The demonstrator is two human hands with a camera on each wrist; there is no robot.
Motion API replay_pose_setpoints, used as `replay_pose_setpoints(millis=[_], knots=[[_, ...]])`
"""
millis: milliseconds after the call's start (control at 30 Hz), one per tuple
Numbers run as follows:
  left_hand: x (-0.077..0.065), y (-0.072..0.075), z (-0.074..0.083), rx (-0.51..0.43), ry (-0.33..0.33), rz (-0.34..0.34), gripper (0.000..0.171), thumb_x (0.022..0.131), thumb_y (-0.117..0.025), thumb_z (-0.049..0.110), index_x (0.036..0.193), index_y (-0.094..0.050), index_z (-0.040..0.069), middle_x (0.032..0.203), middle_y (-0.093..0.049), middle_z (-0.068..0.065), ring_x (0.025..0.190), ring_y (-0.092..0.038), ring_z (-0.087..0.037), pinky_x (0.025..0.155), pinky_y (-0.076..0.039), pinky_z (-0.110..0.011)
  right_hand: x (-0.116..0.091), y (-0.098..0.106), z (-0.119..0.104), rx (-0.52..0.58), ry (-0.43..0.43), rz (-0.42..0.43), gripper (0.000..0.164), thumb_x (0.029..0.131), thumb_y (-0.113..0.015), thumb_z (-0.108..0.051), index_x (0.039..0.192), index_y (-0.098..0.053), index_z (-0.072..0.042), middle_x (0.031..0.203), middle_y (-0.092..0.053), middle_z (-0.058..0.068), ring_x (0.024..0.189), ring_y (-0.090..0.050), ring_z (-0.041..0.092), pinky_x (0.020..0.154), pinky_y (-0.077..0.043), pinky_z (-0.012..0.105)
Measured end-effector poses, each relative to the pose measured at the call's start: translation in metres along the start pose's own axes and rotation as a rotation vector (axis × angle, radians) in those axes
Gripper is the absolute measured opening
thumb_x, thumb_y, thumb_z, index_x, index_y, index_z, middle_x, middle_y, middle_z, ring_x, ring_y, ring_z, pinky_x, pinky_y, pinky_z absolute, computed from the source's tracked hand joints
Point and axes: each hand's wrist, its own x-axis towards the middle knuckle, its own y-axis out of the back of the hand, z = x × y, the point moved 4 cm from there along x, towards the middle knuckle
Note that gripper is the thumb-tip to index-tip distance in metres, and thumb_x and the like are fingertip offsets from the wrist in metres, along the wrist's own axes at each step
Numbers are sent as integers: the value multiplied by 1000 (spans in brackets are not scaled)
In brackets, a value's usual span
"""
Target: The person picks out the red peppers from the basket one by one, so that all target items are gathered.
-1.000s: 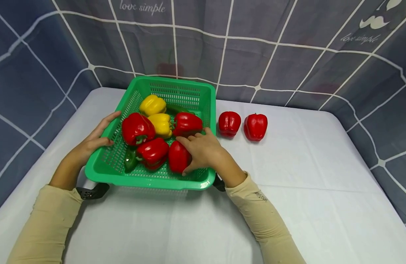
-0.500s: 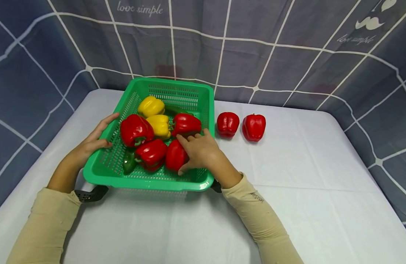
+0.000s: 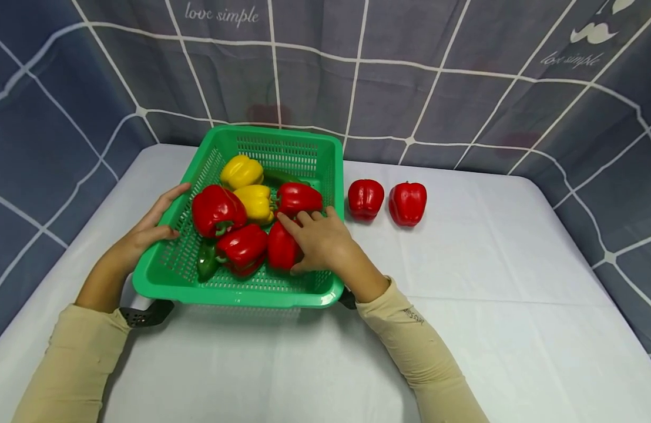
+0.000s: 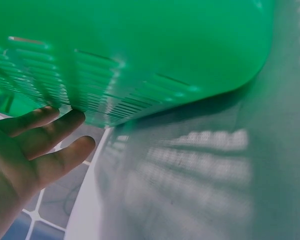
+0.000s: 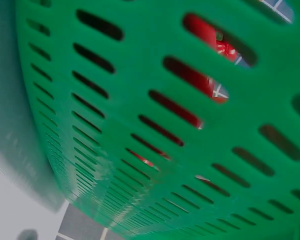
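- Gripping a red bell pepper [image 3: 281, 247] inside a basket, the right hand [image 3: 325, 241] reaches in from the right; its thumb sits at the pepper's near end and its index finger stretches across the far end.
- The gripped pepper lies under the fingers and to the left of the palm, in the basket's near right part; the hand covers its right side.
- The left hand [image 3: 141, 234] holds the left side of the green basket [image 3: 241, 296], thumb over the rim; the left wrist view shows three fingers extended by the outer slotted wall.
- Just left of the gripped pepper is a front red pepper [image 3: 243, 244], with a dark green vegetable [image 3: 207, 260] beside it, farther left.
- Just beyond the right hand's fingertips lies a back red pepper [image 3: 300, 198]; a large red pepper [image 3: 217, 210] is near the left wall.
- Between those two is one yellow pepper [image 3: 255, 203], with a second yellow pepper [image 3: 242, 172] behind it and a long green vegetable [image 3: 281, 177] partly hidden.
- Outside, right of the basket, two red peppers [image 3: 408, 204] sit side by side, slightly apart, on a white cloth [image 3: 489, 258].
- Beige sleeves [image 3: 66, 364] cover the forearms; a gray curtain [image 3: 389, 94] with white grid lines hangs behind.
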Motion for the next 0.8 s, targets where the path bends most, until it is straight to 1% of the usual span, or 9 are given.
replay_pose_setpoints(millis=[200,400,667,800], knots=[[0,-2,1,23,8,2,78,77,-28,-7,146,-12,25,143,-14,-1,98,-53,-6,67,-54,-27,0,0,0,13,-1,7,101,67,-59,-69,147,-17,-25,130,-46,3,117,-44,22,91,-30,40],[0,-1,0,9,-2,1,77,77,-27,-7,146,-13,25,142,-15,0,98,-54,-6,66,-54,-27,0,1,0,32,-4,10,96,69,-62,-64,146,-19,-26,129,-46,3,117,-45,22,91,-30,40],[2,0,0,-24,-7,-6,79,77,-27,-9,146,-14,27,141,-15,1,95,-57,-8,63,-54,-28,-1,1,2,41,14,27,95,69,-66,-58,145,-21,-25,130,-46,4,116,-45,22,90,-31,40],[1,-1,1,-25,-9,-7,80,76,-27,-10,146,-13,26,139,-18,1,97,-56,-7,65,-54,-28,-1,1,1,51,22,33,95,68,-67,-57,145,-21,-25,131,-45,4,117,-44,22,90,-31,40]])
